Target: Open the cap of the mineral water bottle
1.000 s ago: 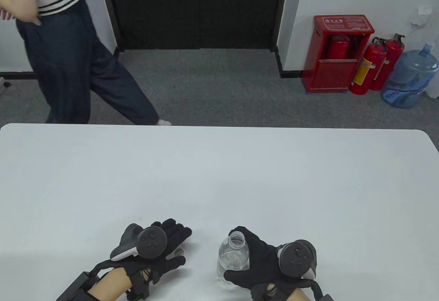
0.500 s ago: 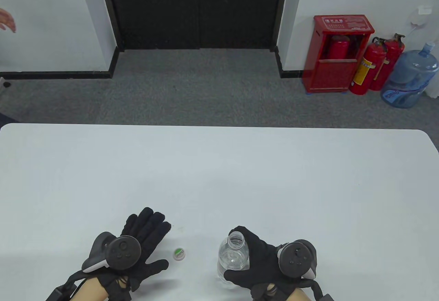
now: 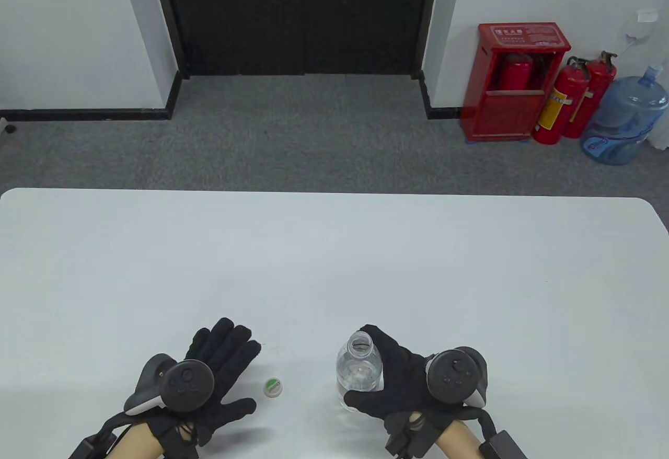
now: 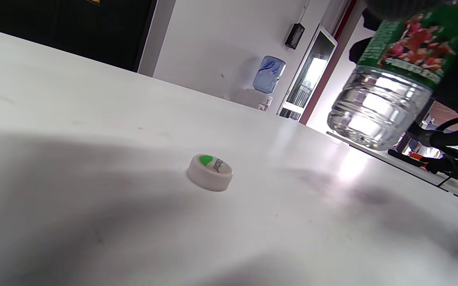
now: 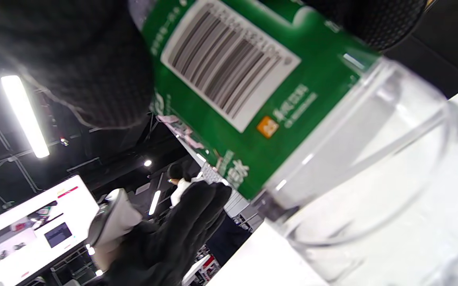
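A clear water bottle [image 3: 358,370] with a green label stands open-mouthed near the table's front edge. My right hand [image 3: 397,380] grips its body, lifting it slightly; the left wrist view shows its base [image 4: 376,107] above the table. The label fills the right wrist view [image 5: 229,79]. The white cap [image 3: 273,387] with a green mark lies on the table between my hands, also in the left wrist view [image 4: 210,172]. My left hand [image 3: 219,370] lies flat and spread on the table left of the cap, holding nothing.
The white table [image 3: 334,271] stretches far ahead of my hands. Beyond it on the floor stand a red extinguisher cabinet [image 3: 515,82], two extinguishers [image 3: 572,101] and a blue water jug [image 3: 624,119].
My left hand let go of the cap, drew back to the left and spread flat. My right hand raised the bottle slightly and moved it forward. The passer-by left the view.
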